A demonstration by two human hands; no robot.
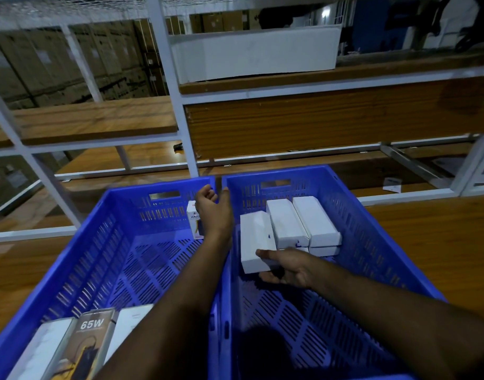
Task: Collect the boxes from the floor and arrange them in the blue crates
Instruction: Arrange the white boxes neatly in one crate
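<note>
Two blue crates stand side by side, the left crate (79, 259) and the right crate (372, 237). In the right crate several white boxes (314, 220) lie at the far end. My right hand (284, 266) grips the near end of one more white box (255, 239) to their left. My left hand (213, 212) hangs over the divide between the crates, fingers loosely curled, holding nothing. A small white printed box (193, 220) stands upright in the left crate just behind that hand. At the left crate's near end lie a "65W" box (88, 341) and white boxes (51, 349).
A white metal shelf frame (177, 105) with wooden boards rises right behind the crates. Wooden flooring (432, 242) lies to the right and left. A long white box (257, 56) sits on an upper shelf. Brown cartons (43, 64) are stacked beyond at the left.
</note>
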